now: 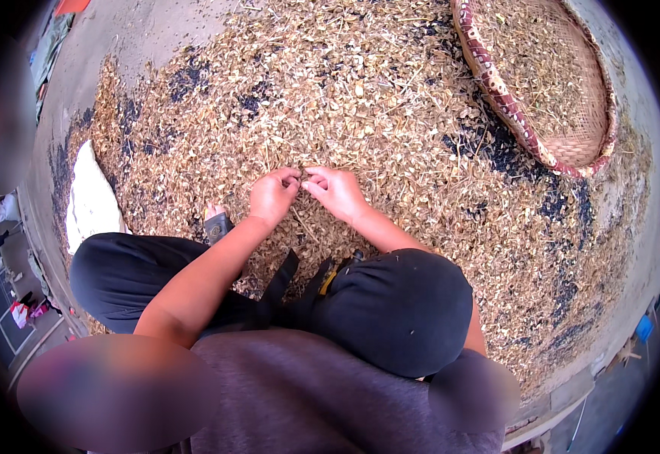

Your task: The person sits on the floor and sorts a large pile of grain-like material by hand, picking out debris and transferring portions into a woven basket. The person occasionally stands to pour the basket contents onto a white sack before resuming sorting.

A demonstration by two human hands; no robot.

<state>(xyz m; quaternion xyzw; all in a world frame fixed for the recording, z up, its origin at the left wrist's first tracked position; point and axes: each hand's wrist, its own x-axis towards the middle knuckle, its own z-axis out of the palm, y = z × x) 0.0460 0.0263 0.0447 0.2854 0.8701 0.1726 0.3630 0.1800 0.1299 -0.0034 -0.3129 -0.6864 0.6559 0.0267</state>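
Observation:
Both of my hands meet low over a broad spread of dry, tan husks (216, 129). My left hand (274, 198) has its fingers curled and pinched together. Close against it, my right hand (336, 194) is pinched in the same way, fingertips nearly touching those of the left. A small dry bit seems to sit between the fingertips, but it is too small to name. Thin stalks lie among the husks under the hands. Small black seeds (248, 103) show in dark patches through the husks.
A large round woven tray (587, 140) with a patterned cloth rim lies at the far right, with husks in it. On the left, a white cloth or sack (91, 193) rests beside my dark-trousered knee (110, 276). My sandalled foot (216, 223) stands among the husks.

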